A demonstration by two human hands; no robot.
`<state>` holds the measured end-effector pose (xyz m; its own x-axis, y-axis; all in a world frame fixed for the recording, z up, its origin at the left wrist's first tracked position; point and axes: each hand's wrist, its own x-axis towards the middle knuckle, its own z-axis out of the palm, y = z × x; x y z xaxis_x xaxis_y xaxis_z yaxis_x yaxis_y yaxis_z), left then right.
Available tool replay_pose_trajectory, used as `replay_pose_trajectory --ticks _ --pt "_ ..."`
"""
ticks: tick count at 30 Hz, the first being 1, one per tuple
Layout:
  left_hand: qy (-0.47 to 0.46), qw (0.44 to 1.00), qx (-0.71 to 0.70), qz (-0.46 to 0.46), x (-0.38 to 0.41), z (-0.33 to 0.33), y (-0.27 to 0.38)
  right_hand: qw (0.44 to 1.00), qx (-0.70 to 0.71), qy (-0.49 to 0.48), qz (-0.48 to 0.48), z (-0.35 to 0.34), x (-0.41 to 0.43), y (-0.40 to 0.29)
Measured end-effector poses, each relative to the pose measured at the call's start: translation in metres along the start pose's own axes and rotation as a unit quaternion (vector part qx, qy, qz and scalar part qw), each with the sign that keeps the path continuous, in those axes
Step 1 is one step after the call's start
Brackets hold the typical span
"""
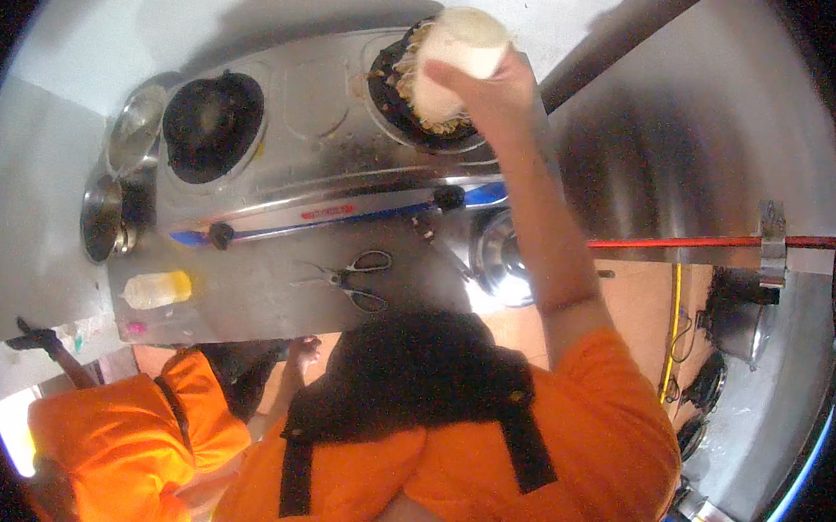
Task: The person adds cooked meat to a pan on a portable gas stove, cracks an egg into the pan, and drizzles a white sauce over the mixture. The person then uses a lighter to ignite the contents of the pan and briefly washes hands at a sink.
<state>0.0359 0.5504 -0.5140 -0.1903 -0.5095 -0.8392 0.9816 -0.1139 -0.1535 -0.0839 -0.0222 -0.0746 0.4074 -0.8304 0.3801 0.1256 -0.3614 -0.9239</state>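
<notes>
My right hand (pixel 494 95) grips a pale, blurred container (pixel 460 65), held over a dark pan (pixel 384 103) on the stove's right burner. Shredded, pale brown food (pixel 407 83) shows in the pan beside the container, which hides part of it. What the container holds cannot be seen. What appears to be my left hand (pixel 307 351) hangs low, just past the counter's near edge; its fingers are too small and blurred to read. Between the two hands, kitchen scissors (pixel 342 278) lie on the steel counter (pixel 247 280) with their blades to the left.
The left burner (pixel 213 128) of the steel stove (pixel 312 106) bears no pan. Metal pans (pixel 101 217) stand left of it. A squeeze bottle (pixel 158 290) lies on the counter; a metal bowl (pixel 503 258) is at right. A co-worker in orange (pixel 118 444) stands close at lower left.
</notes>
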Motion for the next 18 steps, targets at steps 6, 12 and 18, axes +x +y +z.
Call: replay_pose_trajectory --ticks 6,12,18 --pt "0.122 0.957 0.238 0.113 -0.002 -0.002 -0.004 0.998 0.038 0.046 -0.019 -0.02 0.031 -0.005" --pt "0.024 0.995 0.086 0.05 -0.01 -0.013 0.003 0.996 0.0 0.075 -0.039 0.005 0.053 0.01" --pt "0.042 0.972 0.232 0.019 -0.021 0.024 -0.015 0.997 -0.025 0.056 -0.041 0.0 0.077 0.018"
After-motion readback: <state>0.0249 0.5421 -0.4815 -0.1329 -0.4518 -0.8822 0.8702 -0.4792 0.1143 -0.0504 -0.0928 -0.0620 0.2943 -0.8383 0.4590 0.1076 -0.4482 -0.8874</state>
